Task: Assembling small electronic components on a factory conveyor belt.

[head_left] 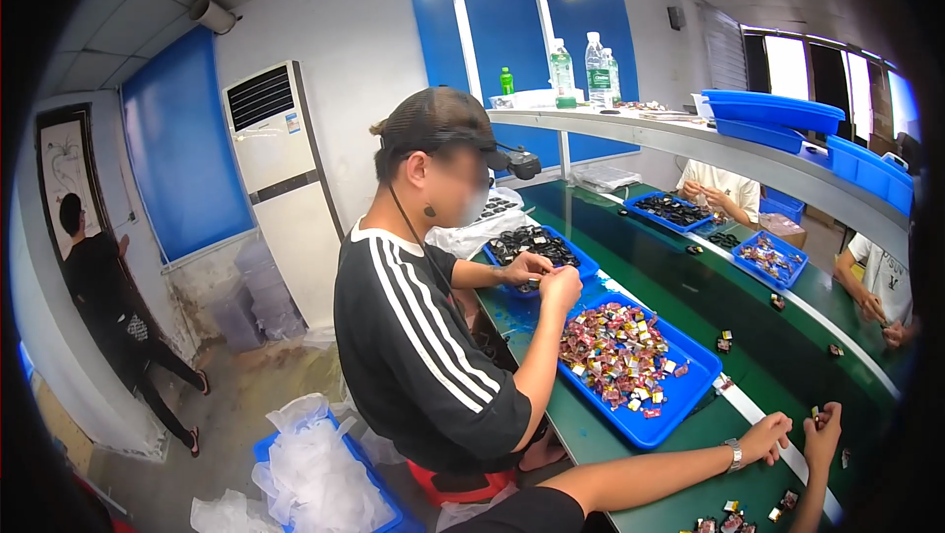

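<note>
Over the green work surface, my left hand reaches out with a metal-band watch at the wrist. Its fingers are curled in, and whatever they hold, if anything, is hidden. Close beside it my right hand is raised, pinching a small part with a yellowish bit showing. Below my hands, near the lower edge, lies a loose group of small dark parts with white and yellow bits. Left of my hands is a blue tray holding a heap of small red, white and yellow pieces.
A co-worker in black sits at my left, handling something small beside a blue tray of black parts. Small parts lie along the green belt. Across it, other people's hands work near more blue trays. A shelf hangs above.
</note>
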Demonstrator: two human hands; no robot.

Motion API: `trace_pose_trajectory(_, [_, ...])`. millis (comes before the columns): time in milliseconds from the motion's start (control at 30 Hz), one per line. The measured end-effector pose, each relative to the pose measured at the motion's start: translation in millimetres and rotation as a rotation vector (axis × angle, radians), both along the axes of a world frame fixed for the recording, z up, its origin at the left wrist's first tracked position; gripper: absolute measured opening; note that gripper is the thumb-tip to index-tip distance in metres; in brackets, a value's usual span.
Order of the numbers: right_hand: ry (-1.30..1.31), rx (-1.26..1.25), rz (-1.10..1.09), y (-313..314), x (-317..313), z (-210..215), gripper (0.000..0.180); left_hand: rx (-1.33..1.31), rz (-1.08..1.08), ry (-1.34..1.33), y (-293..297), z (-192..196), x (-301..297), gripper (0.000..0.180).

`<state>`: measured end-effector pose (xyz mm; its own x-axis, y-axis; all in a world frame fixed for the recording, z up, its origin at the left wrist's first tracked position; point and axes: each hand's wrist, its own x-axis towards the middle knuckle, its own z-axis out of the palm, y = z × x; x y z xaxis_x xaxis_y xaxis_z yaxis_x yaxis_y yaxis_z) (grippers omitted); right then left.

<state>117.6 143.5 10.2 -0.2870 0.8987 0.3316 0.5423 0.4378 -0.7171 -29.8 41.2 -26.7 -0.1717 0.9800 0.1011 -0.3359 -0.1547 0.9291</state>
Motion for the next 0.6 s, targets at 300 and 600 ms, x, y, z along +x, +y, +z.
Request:
trace_pose_trajectory(300, [-0.026, -0.072, 0.563, -110, 58, 23, 0.04, -0.073, -0.668, 0.003, -25, 23, -5, 0.026])
trace_pose_trajectory(600, [0.421, 0.431, 0.18, -141, 53, 105, 0.072, -0.148, -0.532, -0.155, -35, 33, -23, 0.047])
